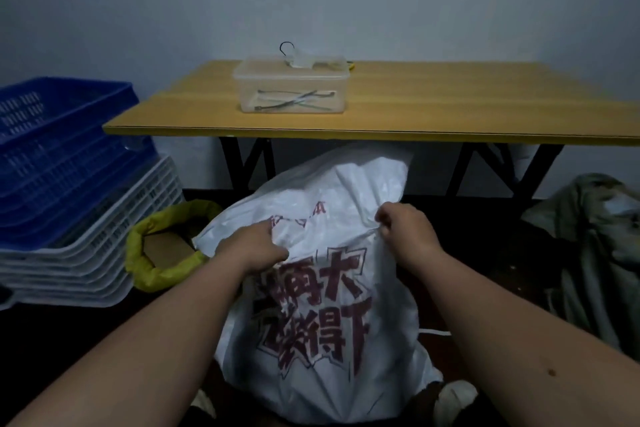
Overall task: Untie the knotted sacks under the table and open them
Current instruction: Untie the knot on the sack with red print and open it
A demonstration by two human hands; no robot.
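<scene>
We pinch the sack [322,305] between both hands: left [254,244] and right [403,229] fingers closed on its upper folds; it stands upright, top toward the table [415,114].

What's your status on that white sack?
Left hand and right hand both pinching white sack near its top. Sack not yet open. Nothing blocking.

Storeroom — stacked crates [69,184], sacks [329,288]

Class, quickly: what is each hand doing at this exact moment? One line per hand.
Left hand: closed, gripping a fold of the white printed sack.
Right hand: closed, pinching the sack's gathered upper edge.
</scene>
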